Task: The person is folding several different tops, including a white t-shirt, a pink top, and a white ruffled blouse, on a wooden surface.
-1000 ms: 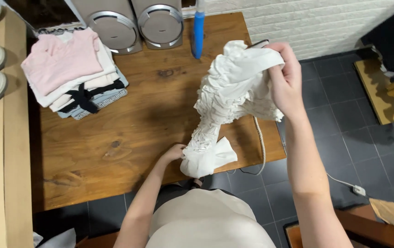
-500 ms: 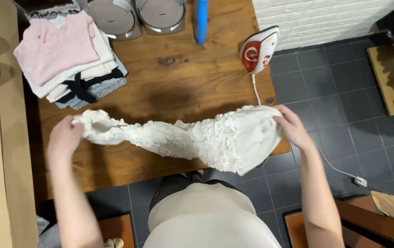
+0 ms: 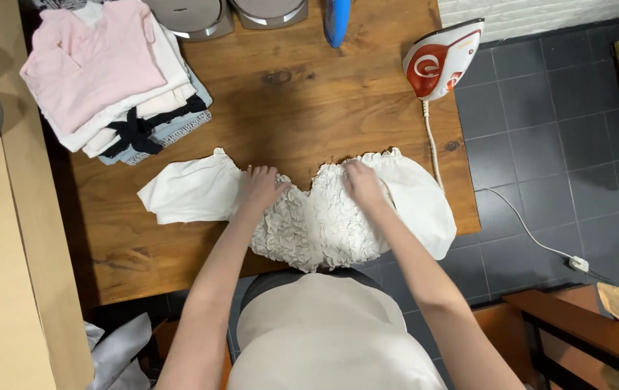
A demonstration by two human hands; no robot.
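A white ruffled garment point(image 3: 309, 224) with smooth puffed sleeves lies spread across the near part of the wooden table point(image 3: 302, 123). Its lower edge hangs over the table's front edge. My left hand point(image 3: 259, 189) rests flat on the ruffled part beside the left sleeve. Pressed flat on the ruffles near the right sleeve is my right hand point(image 3: 360, 184). Neither hand grips the cloth; the fingers lie spread on it.
A stack of folded clothes point(image 3: 111, 83), pink on top, sits at the table's back left. A red and white iron point(image 3: 441, 59) stands at the back right, its cord point(image 3: 519, 220) trailing onto the dark tiled floor. Two grey speakers point(image 3: 226, 11) and a blue bottle point(image 3: 337, 18) stand at the back.
The garment was held up in the air, then stretched between both hands; it now lies flat on the table. Both hands have let go and moved inward onto the ruffled middle.
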